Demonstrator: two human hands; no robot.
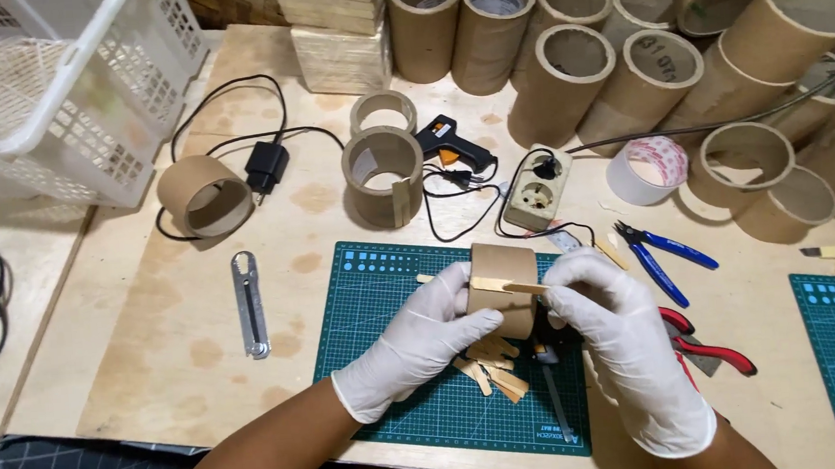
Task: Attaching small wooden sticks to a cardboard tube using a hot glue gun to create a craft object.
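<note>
Cardboard ring (504, 287), smooth brown and cylindrical, sits above the green cutting mat (387, 364), gripped by the gloved left hand (415, 342). The right hand (611, 338) pinches a flat wooden stick (504, 284) against it. Loose sticks (490, 366), blue pliers (659, 252) and a glue gun (450, 144) crowd the plywood desk (170, 340).

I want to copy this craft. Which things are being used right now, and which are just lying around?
In use:
left hand in white glove, holding short brown cardboard tube
right hand in white glove, pressing flat pale wooden stick on it
green cutting mat

Lying about:
black glue gun
blue-handled pliers
red-handled cutters
white plastic basket
</note>
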